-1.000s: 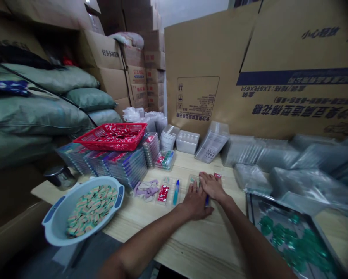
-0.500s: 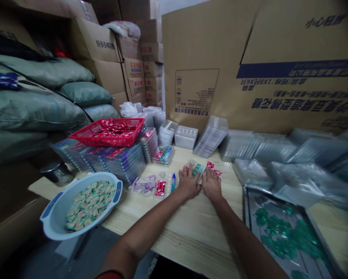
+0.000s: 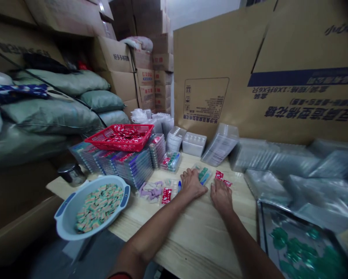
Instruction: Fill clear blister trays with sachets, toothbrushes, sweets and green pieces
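Observation:
My left hand (image 3: 193, 185) curves around the left side of a small clear plastic tray (image 3: 208, 171) on the table. Inside the tray are green pieces (image 3: 203, 173) and a blue strip; the hand hides its left part. My right hand (image 3: 222, 195) rests to the right of the tray, apart from it, fingers stretched forward and loosely spread. Its fingertips are at a red-and-white packet (image 3: 228, 183), with another red packet (image 3: 219, 174) just beyond. Left of my left hand lie a second clear tray with a red packet (image 3: 166, 195) and a blue item (image 3: 179, 186).
A blue basin (image 3: 60, 223) of small striped pieces stands left. Behind it, a red basket (image 3: 146, 135) of packets sits on stacked filled trays (image 3: 136, 162). Clear tray stacks (image 3: 220, 145) line the back. A metal tray (image 3: 262, 232) with green pieces lies right; cardboard (image 3: 209, 50) stands behind.
My right hand has moved away from the clear tray, leaving a gap. My left hand stays at the tray's left side. The camera view has shifted, so everything appears farther right and lower.

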`<state>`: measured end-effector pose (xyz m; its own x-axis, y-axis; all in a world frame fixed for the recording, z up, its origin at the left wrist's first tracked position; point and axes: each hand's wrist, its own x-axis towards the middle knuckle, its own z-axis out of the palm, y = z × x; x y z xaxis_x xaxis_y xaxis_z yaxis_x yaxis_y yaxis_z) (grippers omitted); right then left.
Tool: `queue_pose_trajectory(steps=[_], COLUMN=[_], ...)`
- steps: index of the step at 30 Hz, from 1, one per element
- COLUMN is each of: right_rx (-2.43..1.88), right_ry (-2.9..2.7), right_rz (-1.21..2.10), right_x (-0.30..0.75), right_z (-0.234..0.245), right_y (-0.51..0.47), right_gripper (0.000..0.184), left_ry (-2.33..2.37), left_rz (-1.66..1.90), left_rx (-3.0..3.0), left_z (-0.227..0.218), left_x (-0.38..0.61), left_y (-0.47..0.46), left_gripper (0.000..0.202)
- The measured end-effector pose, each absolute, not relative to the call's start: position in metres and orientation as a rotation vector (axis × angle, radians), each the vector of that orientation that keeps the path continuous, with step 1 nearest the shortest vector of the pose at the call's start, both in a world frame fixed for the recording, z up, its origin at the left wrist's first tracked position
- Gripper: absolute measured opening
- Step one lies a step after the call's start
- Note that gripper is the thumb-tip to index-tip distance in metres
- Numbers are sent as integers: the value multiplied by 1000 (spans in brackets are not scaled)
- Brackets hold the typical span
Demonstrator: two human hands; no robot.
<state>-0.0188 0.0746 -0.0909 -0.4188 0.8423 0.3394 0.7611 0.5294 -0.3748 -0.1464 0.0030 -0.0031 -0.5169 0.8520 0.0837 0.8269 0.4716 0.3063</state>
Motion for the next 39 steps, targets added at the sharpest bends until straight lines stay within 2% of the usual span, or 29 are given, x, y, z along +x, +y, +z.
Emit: queue_pose_trajectory(steps=[6, 9, 13, 15, 18, 22, 23, 27, 31, 39], right_rx=[-1304, -1286, -1262, -1271, -1284, -1276, -1261, -1194, -1200, -1176], right_ry=[-2304, -2310, -2310, -2312, -2324, -2347, -2351, -2325, -2300, -2262], right_rz=[184, 177, 184, 196, 214, 210, 196, 93, 94, 313], right_x=[-19, -18, -17, -16, -14, -13, -13, -13, -13, -8], right_z=[-94, -94, -92, -89, -83, -80, -81, -85, -83, -56], right_y=[75, 75, 74, 74, 72, 70, 69, 68, 68, 62], right_gripper=[54, 52, 50, 49, 48, 48, 47, 45, 43, 41], left_ry=[3029, 3073, 2963, 2930, 2894, 2883, 2883, 2671, 2492, 2252], left_rz=[674, 527, 414, 403, 388, 371, 359, 172, 4, 97], left_rx=[1210, 1146, 1254, 1288, 1323, 1392, 1446, 1666, 1606, 1839], left_z=[31, 37, 31, 28, 28, 32, 32, 20, -8, -38], left_x=[-203, -235, -253, -255, -253, -240, -234, -196, -157, -61], left_y=[5, 7, 6, 5, 3, -9, -16, -58, -93, -86], left_gripper=[71, 68, 47, 45, 52, 75, 75, 48, 65, 83])
